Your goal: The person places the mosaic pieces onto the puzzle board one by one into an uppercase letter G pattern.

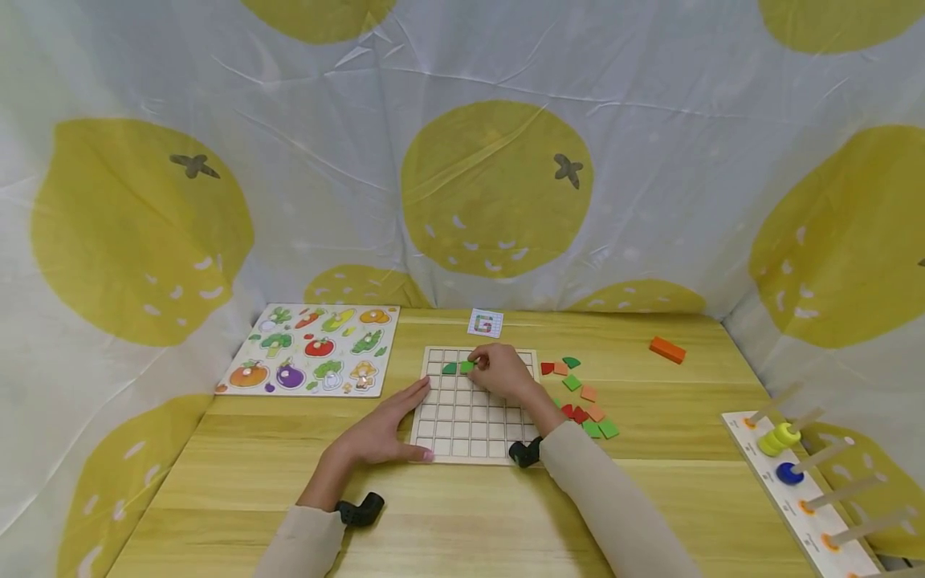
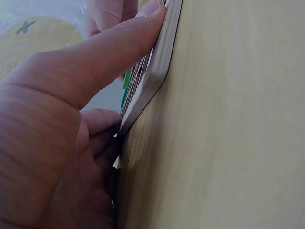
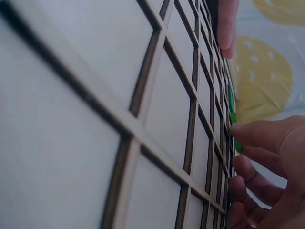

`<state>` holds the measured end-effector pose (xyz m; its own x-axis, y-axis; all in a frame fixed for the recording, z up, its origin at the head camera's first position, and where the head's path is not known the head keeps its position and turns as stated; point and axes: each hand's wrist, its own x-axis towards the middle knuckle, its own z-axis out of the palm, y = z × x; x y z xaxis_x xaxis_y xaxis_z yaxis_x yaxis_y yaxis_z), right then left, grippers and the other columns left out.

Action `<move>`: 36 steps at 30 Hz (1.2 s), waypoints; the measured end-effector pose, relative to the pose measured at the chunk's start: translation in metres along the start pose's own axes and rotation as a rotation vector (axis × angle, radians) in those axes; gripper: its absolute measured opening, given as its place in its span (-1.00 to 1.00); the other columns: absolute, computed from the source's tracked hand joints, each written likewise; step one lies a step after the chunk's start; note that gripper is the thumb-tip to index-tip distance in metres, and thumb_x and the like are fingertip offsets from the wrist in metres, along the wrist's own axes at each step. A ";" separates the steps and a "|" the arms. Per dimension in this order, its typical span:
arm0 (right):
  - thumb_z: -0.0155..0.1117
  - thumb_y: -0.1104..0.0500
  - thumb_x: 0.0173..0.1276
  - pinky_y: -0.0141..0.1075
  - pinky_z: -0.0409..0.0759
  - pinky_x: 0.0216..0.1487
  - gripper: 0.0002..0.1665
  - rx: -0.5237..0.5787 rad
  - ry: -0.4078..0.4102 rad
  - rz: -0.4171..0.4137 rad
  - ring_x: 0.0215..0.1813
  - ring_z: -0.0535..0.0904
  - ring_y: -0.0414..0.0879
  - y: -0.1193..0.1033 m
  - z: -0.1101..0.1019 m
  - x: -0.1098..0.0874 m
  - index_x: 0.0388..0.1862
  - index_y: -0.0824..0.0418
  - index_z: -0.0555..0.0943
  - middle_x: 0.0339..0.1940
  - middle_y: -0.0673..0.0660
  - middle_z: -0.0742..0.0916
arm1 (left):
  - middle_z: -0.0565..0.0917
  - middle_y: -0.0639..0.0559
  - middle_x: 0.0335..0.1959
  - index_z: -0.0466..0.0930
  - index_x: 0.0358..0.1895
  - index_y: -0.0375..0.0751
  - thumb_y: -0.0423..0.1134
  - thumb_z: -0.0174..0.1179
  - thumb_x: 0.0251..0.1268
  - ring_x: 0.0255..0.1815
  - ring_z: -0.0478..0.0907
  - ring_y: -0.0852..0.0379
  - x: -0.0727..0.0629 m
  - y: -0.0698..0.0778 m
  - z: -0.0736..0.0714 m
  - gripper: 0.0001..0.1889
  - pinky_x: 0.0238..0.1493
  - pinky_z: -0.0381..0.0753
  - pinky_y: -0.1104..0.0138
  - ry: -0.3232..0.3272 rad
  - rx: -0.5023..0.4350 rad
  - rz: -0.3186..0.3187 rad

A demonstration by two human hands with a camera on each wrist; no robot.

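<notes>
A wooden grid board (image 1: 451,413) lies on the table. My right hand (image 1: 503,373) is at one of its upper cells and pinches a light green square tile (image 1: 466,367) between thumb and forefinger. Just left of that tile, a dark green rounded piece (image 1: 450,368) sits in the grid. In the right wrist view the fingertips (image 3: 240,131) meet the green tile at the board's surface. My left hand (image 1: 379,425) lies along the board's left side, fingers extended against the edge. Its thumb (image 2: 138,36) rests on the board near the front corner in the left wrist view.
Right of the board lie loose red, orange and green pieces (image 1: 572,383). A small card with a G pattern (image 1: 485,323) is behind it. A vegetable puzzle (image 1: 307,367) stands left, an orange block (image 1: 668,350) back right, a peg rack (image 1: 795,490) with rings front right.
</notes>
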<state>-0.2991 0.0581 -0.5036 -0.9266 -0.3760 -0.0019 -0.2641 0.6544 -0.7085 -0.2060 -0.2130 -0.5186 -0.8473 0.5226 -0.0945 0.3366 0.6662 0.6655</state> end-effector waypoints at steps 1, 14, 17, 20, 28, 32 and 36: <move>0.41 0.14 0.38 -0.25 0.51 -0.16 -0.69 -0.013 0.001 0.004 -0.26 0.50 -0.12 -0.001 0.001 0.001 0.07 0.17 0.75 -0.29 0.00 0.67 | -0.09 0.15 0.74 -0.04 0.70 0.00 0.30 0.52 0.01 0.73 -0.10 -0.06 0.000 0.000 0.000 0.25 0.64 0.07 -0.13 -0.001 0.002 -0.002; 0.44 0.11 0.37 -0.29 0.42 -0.28 -0.69 -0.059 0.017 0.042 -0.32 0.48 -0.14 -0.007 0.005 0.001 0.07 0.12 0.76 -0.33 -0.02 0.65 | -0.07 0.14 0.74 -0.01 0.69 -0.05 0.31 0.51 0.02 0.73 -0.09 -0.10 0.000 0.000 0.000 0.24 0.64 0.07 -0.14 0.004 0.000 0.016; 0.43 0.11 0.37 -0.28 0.43 -0.26 -0.67 -0.052 0.015 0.036 -0.33 0.48 -0.14 -0.006 0.005 0.001 0.09 0.13 0.75 -0.33 -0.02 0.65 | -0.08 0.18 0.74 -0.02 0.69 -0.01 0.32 0.51 0.01 0.74 -0.11 -0.05 0.000 -0.001 0.000 0.24 0.65 0.06 -0.11 0.002 0.006 0.010; 0.43 0.11 0.36 -0.26 0.47 -0.21 -0.64 -0.011 0.013 0.028 -0.29 0.49 -0.12 -0.003 0.003 0.000 0.11 0.17 0.74 -0.29 0.00 0.66 | -0.08 0.15 0.74 -0.02 0.69 -0.02 0.31 0.51 0.01 0.73 -0.10 -0.08 0.000 -0.001 0.000 0.24 0.64 0.06 -0.13 0.003 0.006 0.012; 0.42 0.13 0.39 -0.23 0.54 -0.16 -0.65 0.100 0.036 0.036 -0.20 0.53 -0.06 0.004 -0.011 -0.014 0.12 0.18 0.73 -0.18 0.05 0.68 | -0.07 0.12 0.74 -0.03 0.70 -0.01 0.29 0.52 0.01 0.73 -0.09 -0.11 -0.001 -0.001 0.002 0.24 0.63 0.08 -0.16 0.010 0.008 -0.003; 0.40 0.12 0.42 -0.25 0.51 -0.26 -0.66 0.103 0.043 0.052 -0.24 0.51 -0.06 0.017 -0.021 -0.023 0.13 0.17 0.73 -0.17 0.07 0.66 | -0.07 0.10 0.74 -0.03 0.69 -0.05 0.28 0.52 0.02 0.73 -0.09 -0.14 -0.002 -0.001 0.003 0.24 0.63 0.07 -0.17 0.004 0.010 0.005; 0.38 0.10 0.43 -0.25 0.51 -0.31 -0.64 0.084 0.067 0.050 -0.25 0.51 -0.06 0.031 -0.036 -0.033 0.15 0.17 0.72 -0.16 0.10 0.67 | -0.06 0.10 0.74 -0.01 0.69 -0.07 0.28 0.51 0.03 0.73 -0.08 -0.13 -0.001 -0.001 0.001 0.23 0.63 0.08 -0.15 0.016 0.023 0.016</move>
<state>-0.2861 0.1141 -0.5002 -0.9547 -0.2976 0.0062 -0.1961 0.6131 -0.7653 -0.2046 -0.2133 -0.5200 -0.8481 0.5250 -0.0718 0.3597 0.6699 0.6495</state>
